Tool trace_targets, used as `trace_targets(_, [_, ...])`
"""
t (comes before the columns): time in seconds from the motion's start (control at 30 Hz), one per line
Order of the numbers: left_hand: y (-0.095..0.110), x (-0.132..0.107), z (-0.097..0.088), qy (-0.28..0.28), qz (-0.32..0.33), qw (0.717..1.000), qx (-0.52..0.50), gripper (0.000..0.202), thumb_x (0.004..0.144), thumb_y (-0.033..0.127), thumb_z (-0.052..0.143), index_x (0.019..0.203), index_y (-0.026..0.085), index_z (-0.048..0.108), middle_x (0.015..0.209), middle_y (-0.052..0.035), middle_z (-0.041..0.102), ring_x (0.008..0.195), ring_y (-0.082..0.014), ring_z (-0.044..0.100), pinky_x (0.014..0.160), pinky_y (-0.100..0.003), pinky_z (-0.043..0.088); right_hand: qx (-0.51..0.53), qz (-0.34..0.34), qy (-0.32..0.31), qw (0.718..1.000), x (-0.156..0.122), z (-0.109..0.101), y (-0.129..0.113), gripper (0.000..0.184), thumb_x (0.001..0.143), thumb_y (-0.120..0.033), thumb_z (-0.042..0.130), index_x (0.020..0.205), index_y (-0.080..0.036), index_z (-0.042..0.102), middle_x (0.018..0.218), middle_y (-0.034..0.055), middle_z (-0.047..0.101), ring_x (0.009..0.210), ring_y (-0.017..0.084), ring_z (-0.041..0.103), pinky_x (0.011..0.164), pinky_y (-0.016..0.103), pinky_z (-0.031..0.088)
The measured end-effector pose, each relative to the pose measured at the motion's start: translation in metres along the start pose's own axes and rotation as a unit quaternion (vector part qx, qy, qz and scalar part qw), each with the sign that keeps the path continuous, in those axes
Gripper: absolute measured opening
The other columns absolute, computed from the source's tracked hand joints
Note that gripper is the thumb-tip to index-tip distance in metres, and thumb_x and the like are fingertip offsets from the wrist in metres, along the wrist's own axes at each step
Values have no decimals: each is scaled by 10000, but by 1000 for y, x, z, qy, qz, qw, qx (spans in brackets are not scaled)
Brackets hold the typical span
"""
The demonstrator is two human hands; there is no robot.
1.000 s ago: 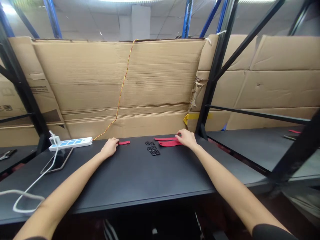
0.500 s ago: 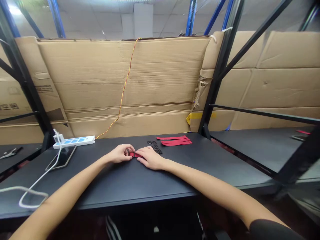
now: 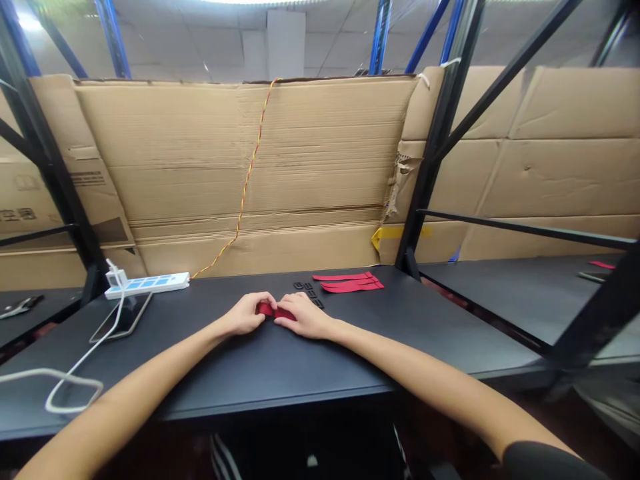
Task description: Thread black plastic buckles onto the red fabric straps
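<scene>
The left hand [image 3: 245,315] and right hand [image 3: 305,316] meet at 12 o'clock on the black surface [image 3: 250,373], fingers [image 3: 266,300] pinching a red strap [image 3: 275,311] from both ends; red straps [image 3: 350,283] and black buckles [image 3: 306,289] lie just beyond, toward 1 o'clock.

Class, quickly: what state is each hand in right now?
Left hand: closed, holding a red strip.
Right hand: closed, holding the other end of it.
</scene>
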State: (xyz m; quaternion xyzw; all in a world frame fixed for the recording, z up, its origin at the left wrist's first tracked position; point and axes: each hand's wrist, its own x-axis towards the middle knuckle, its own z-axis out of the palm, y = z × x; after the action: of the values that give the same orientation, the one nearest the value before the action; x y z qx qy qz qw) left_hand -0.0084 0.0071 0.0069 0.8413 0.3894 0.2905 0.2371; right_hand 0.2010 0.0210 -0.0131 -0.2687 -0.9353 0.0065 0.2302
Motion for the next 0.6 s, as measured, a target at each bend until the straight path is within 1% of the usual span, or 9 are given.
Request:
trace_targets(0.1, [1,2,1,13,-20,1000,-7,244,683,145,536,916,154,608,741,-3,615,657,-139,531,623,-244,421,-3,1,2,1000,0,2,2,194,928,-289,498,1025,-167,614,894,66,626,855,182,567,850,342,353])
trace_targets(0.2, [3,3,1,8,-69,998,-7,312,849,349,482,1062,153,599,622,8,590,580,-149,536,578,-253,422,3,2,-3,1000,0,5,5,215,949,-225,443,930,-174,651,849,50,637,815,162,569,846,332,342])
trace_targets(0.27, [2,2,-1,22,-91,994,48,405,904,415,412,1188,167,560,590,10,582,584,-166,557,605,-271,437,4,5,-6,1000,0,5,5,244,951,-222,439,880,-175,667,824,46,646,796,156,573,836,324,342])
trace_targets(0.33, [0,0,-5,66,-91,981,157,471,901,382,454,1329,185,455,721,-27,641,718,-202,605,703,-309,453,8,14,-3,1000,0,4,5,250,948,-239,449,875,-173,680,809,48,657,773,155,578,800,305,353])
trace_targets(0.4, [-1,-3,-10,117,-60,949,288,570,873,310,525,1409,212,357,1037,-105,648,1004,-261,577,871,-381,415,21,30,4,999,1,2,4,249,943,-255,464,888,-168,690,806,53,673,744,150,586,749,279,364])
trace_targets(0.47, [-1,-5,-13,134,-3,915,382,537,874,292,539,1389,232,397,1285,-139,531,1219,-308,432,990,-449,320,36,45,13,998,1,-1,3,237,934,-260,483,902,-164,697,814,54,688,723,146,594,714,261,370])
trace_targets(0.5, [1,-5,-13,119,29,909,398,483,889,316,523,1358,234,439,1335,-135,493,1256,-313,384,1012,-461,294,44,49,17,998,1,-2,2,228,928,-256,492,905,-164,699,815,52,693,717,144,598,707,255,373])
trace_targets(0.53, [2,-5,-12,91,58,913,395,444,903,353,505,1329,233,470,1348,-127,485,1254,-306,378,1015,-455,297,51,49,20,997,1,-3,2,219,922,-249,501,900,-166,702,814,50,697,713,143,600,705,252,376])
trace_targets(0.6, [6,-5,-8,16,102,929,356,434,914,424,476,1301,227,494,1302,-115,523,1174,-276,439,978,-414,352,70,42,20,996,1,-4,2,207,909,-237,516,883,-169,709,805,47,702,699,141,598,695,244,380])
